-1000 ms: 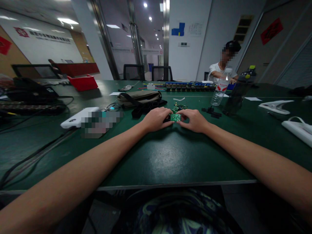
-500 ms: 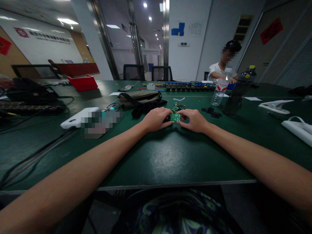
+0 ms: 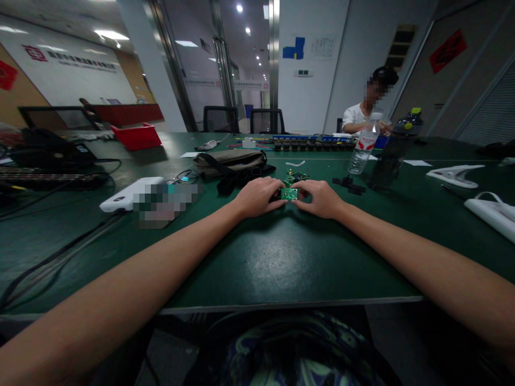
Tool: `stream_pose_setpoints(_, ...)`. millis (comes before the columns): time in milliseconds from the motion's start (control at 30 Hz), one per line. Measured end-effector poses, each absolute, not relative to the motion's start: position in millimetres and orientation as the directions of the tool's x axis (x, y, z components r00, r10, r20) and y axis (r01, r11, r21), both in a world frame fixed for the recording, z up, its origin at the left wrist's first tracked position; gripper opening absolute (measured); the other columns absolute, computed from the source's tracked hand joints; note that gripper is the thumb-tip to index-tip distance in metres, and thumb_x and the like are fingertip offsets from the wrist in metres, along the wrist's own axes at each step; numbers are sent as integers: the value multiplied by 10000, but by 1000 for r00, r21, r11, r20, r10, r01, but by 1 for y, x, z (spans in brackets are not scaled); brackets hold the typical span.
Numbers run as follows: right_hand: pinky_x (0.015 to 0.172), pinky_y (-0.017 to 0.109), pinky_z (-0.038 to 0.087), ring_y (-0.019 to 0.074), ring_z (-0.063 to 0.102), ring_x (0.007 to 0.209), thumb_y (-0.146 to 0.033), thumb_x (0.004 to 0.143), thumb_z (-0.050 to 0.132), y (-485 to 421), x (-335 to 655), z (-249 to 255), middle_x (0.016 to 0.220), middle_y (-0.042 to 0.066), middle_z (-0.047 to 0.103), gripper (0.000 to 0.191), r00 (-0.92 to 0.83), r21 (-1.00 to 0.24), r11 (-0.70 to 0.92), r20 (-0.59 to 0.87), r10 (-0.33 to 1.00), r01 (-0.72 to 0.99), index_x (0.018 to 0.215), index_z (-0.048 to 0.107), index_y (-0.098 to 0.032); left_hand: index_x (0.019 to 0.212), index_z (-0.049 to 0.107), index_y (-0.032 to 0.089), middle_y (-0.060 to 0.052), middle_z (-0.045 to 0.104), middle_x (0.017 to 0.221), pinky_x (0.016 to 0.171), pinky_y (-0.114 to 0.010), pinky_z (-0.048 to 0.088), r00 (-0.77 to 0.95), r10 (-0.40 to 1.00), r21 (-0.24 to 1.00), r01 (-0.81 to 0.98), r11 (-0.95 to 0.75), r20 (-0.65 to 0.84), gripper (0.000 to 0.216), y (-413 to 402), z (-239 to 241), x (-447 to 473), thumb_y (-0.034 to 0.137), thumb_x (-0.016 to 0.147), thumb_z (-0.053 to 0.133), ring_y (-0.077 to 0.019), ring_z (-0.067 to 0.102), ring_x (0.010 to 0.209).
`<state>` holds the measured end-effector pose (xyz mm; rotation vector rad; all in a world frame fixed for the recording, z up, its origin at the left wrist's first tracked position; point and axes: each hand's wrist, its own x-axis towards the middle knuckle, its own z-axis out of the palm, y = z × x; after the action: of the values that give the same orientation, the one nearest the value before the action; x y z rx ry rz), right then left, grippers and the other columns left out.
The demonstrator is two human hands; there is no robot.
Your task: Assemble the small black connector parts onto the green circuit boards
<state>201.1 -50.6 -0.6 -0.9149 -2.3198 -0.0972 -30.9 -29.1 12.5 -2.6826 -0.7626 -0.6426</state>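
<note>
Between my two hands is a small green circuit board (image 3: 289, 194), raised a little above the dark green table. My left hand (image 3: 260, 196) pinches its left side with thumb and fingers. At the board's right edge, my right hand (image 3: 319, 198) is closed on it with thumb and forefinger. Just behind my hands lies a small heap of green circuit boards (image 3: 296, 176). To the right of my right hand are several small black parts (image 3: 349, 185).
A grey-brown pouch (image 3: 229, 162) with a black strap lies behind my left hand. A white power bank (image 3: 129, 194) and cables are at left. A water bottle (image 3: 364, 145) and a dark bottle (image 3: 393, 153) stand at right. Across the table sits another person (image 3: 358, 117).
My hands and the circuit board hold practically the same position. Across the table, the other person's hands have moved slightly.
</note>
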Motion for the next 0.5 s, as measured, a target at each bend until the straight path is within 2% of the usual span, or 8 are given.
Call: stream_pose_setpoints(500,715,286,443,174,615,721,-308,832,640,-51,201,-1,776,27,662,281,-553,-158,755,590,589,636,1074,666,-167,1032,585,173,-44,650,826,720,-317,447,762,429,-146,554,-819,486,314,-30,13,-31,460,910,544,-207,615,797)
